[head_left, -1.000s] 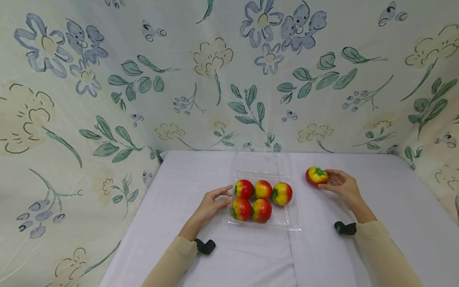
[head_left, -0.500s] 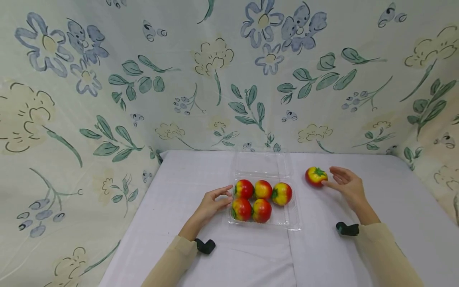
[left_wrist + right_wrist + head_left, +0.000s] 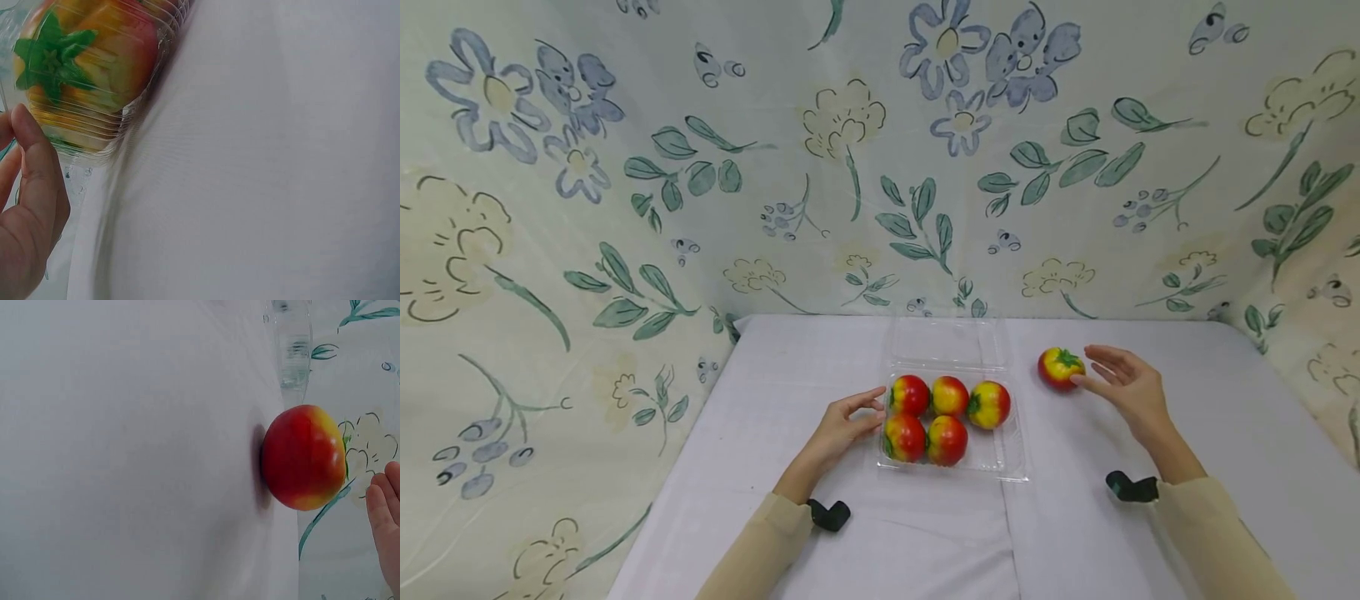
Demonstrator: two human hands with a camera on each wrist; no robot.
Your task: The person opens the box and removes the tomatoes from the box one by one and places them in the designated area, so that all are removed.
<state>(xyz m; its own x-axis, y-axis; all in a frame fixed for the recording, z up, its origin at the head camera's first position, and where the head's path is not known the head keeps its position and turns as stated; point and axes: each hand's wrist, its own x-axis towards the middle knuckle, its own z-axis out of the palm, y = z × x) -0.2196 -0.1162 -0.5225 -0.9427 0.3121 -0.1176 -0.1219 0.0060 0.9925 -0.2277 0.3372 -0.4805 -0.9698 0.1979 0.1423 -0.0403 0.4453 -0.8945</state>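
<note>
A clear plastic clamshell box (image 3: 1013, 458) holds several red-and-yellow fruits (image 3: 950, 396) with green leafy caps, two rows of them. My left hand (image 3: 842, 429) is at the box's left side, its relaxed fingertips right at the wall; the left wrist view shows a fruit (image 3: 94, 56) behind the ribbed plastic beside those fingers. To the right of the box, one more such fruit (image 3: 1062, 369) sits on the cloth, cap upward. My right hand (image 3: 1131, 392) is just right of it, fingers spread and thumb tip near its side. In the right wrist view, the fingers (image 3: 381, 506) are apart from the fruit.
The box's transparent lid (image 3: 947, 343) lies folded back toward the far edge. A white cloth (image 3: 775, 367) covers the table, and a flower-printed curtain (image 3: 850, 208) rises behind and at the sides. Dark wrist-worn devices (image 3: 830, 515) sit near both sleeves.
My right hand has let go of the single fruit and drawn back slightly to the right, its fingers opening. The fruit stays on the cloth. My left hand and the box have not moved.
</note>
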